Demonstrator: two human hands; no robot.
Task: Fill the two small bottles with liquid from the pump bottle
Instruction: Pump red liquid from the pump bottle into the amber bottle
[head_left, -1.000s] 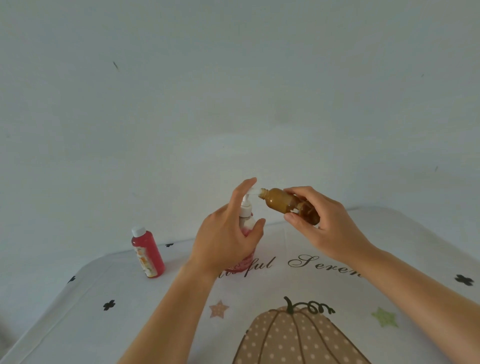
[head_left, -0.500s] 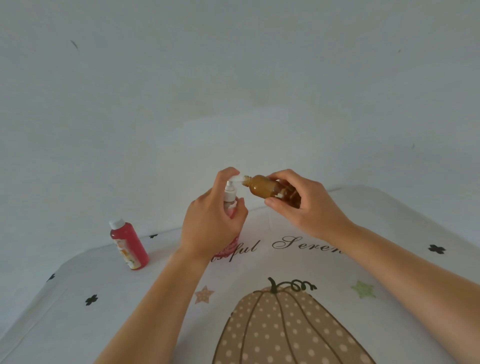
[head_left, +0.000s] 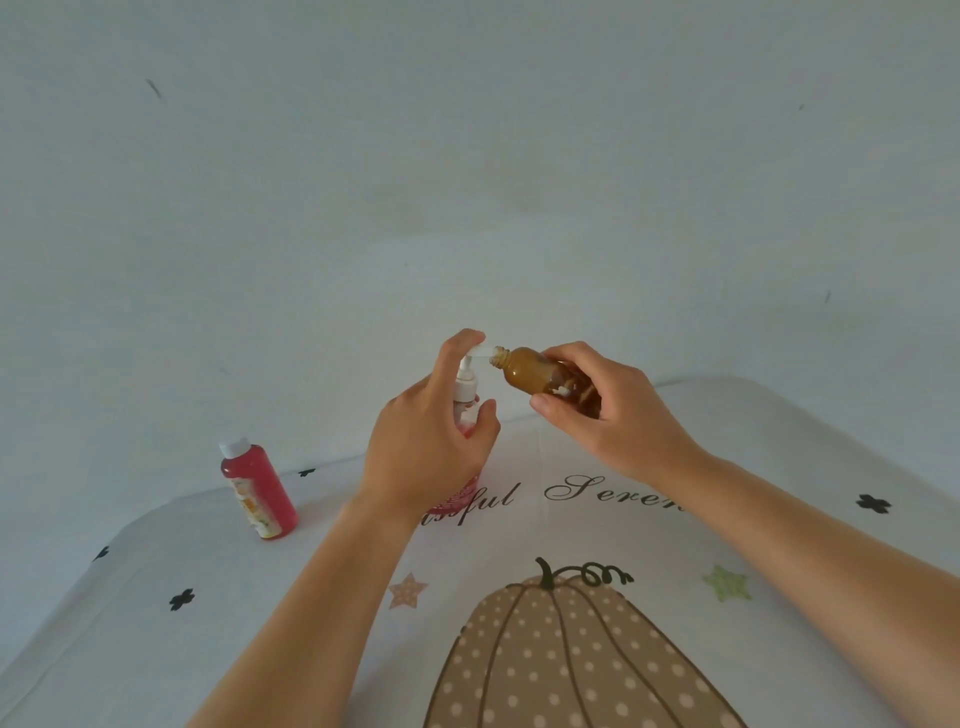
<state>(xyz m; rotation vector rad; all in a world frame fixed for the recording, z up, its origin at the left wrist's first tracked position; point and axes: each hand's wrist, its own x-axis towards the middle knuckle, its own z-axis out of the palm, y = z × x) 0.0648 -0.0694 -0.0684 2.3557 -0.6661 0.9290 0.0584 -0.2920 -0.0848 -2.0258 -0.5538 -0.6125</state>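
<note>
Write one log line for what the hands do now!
left hand: on white pump bottle | right hand: small amber bottle at spout | red bottle: capped

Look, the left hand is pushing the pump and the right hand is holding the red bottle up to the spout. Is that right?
Not quite. The head view shows the right hand holding the brown bottle up to the spout, not the red one. The red bottle stands by itself on the table. The left hand is indeed on the pump bottle.
</note>
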